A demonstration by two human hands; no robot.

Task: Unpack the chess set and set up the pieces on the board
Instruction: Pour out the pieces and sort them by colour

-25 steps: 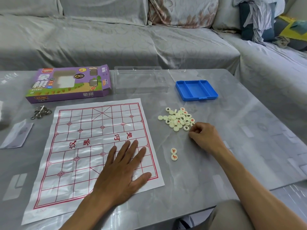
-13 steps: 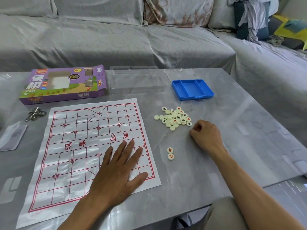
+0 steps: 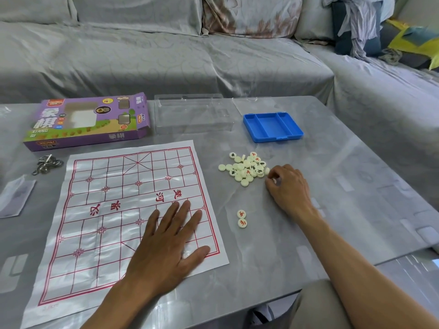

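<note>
Currently right hand [image 3: 288, 186] curls at the pile of pieces [image 3: 245, 168], pinching one pale piece [image 3: 274, 180] (face unreadable). Left hand [image 3: 166, 243] lies flat on the paper board [image 3: 107, 210], fingers spread. Risk: a knuckle could nudge the pile and scatter pieces toward the bench's far right edge. Blue tray [image 3: 273, 126] and clear cover [image 3: 192, 117] hold nothing visible; purple box [image 3: 88, 121] contents unseen.

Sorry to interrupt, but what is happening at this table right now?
A person is setting up xiangqi. The left hand presses flat on the paper board, which holds no pieces yet. The right hand pinches a piece at the edge of the piece pile. Two red pieces lie apart nearby; the blue tray is empty.
</note>
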